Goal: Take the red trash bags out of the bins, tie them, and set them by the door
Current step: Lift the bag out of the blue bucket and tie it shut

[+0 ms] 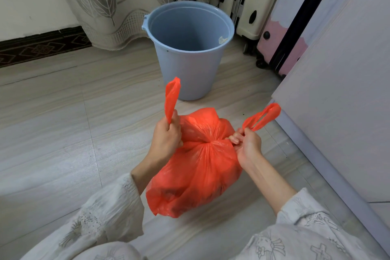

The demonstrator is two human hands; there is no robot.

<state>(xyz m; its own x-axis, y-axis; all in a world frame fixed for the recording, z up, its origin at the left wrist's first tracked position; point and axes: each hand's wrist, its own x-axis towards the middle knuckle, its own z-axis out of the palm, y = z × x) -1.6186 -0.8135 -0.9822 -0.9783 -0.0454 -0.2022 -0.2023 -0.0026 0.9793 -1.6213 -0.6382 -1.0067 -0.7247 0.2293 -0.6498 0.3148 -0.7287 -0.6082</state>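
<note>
A full red trash bag point(198, 171) sits on the floor in front of me, its two handle strips crossed into a knot at the top. My left hand point(166, 135) grips one handle strip, whose loop sticks straight up. My right hand point(247, 143) pinches the other strip, whose loop points up to the right. Both strips are pulled taut away from the knot. Behind the bag stands a blue plastic bin point(187, 48), upright, with no bag in it.
A white cabinet or door panel point(337, 112) rises close on the right. Cream and pink suitcases point(274, 38) stand at the back right. A leaf-patterned curtain point(118, 2) hangs behind the bin. Pale tiled floor point(63, 122) stretches to the left.
</note>
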